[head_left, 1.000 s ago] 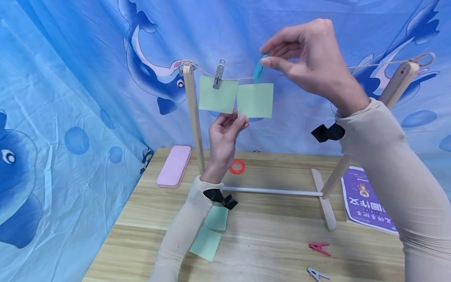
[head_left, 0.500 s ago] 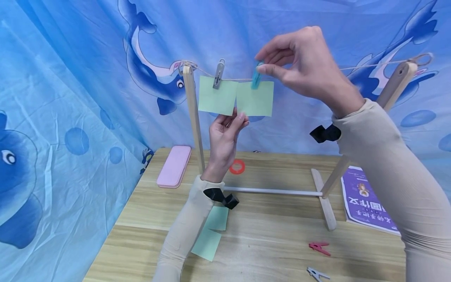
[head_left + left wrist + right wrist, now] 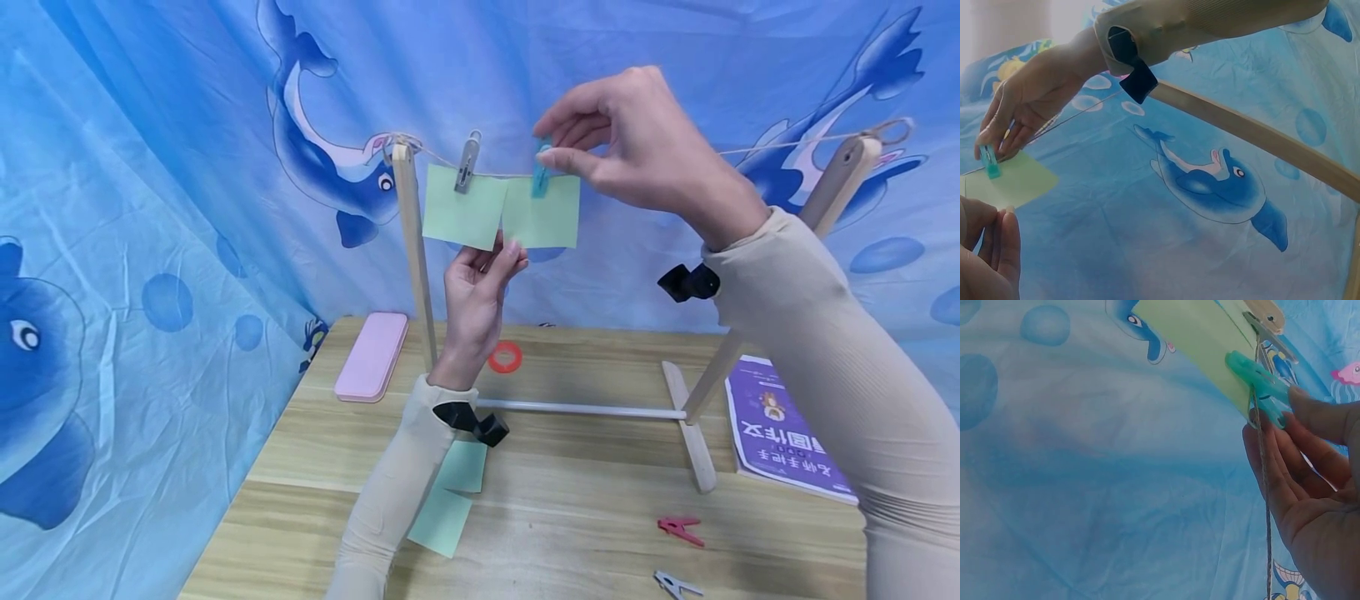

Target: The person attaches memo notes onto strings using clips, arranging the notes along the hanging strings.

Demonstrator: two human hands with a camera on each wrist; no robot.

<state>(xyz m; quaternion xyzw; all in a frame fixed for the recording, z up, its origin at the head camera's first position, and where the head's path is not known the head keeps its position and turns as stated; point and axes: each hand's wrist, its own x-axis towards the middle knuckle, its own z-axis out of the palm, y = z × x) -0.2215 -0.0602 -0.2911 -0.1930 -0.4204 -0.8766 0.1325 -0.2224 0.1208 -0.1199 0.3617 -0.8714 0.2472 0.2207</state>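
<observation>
Between thumb and fingers my right hand (image 3: 637,142) pinches a teal clothespin (image 3: 540,177) at its handle end. In the right wrist view the teal clothespin (image 3: 1254,374) straddles the string (image 3: 1264,481) and the top edge of a green paper. My left hand (image 3: 480,292) pinches the lower left corner of this right-hand green paper (image 3: 543,221). Beside it, a second green paper (image 3: 457,218) hangs from the string under a grey clothespin (image 3: 468,160). The left wrist view shows the teal clothespin (image 3: 989,161) over the paper (image 3: 1022,181), with my left fingertips (image 3: 1009,215) at its lower edge.
A wooden post (image 3: 412,242) and another post (image 3: 843,179) carry the string. On the table (image 3: 570,517) lie two green papers (image 3: 441,521), a pink clothespin (image 3: 681,529), a grey-blue clothespin (image 3: 675,583), a red ring (image 3: 506,357), a pink case (image 3: 372,357) and a purple book (image 3: 780,425).
My right hand has come down and slightly left, bringing the teal clothespin from above the right-hand paper onto its top edge and the string. The left hand has stayed at the corner.
</observation>
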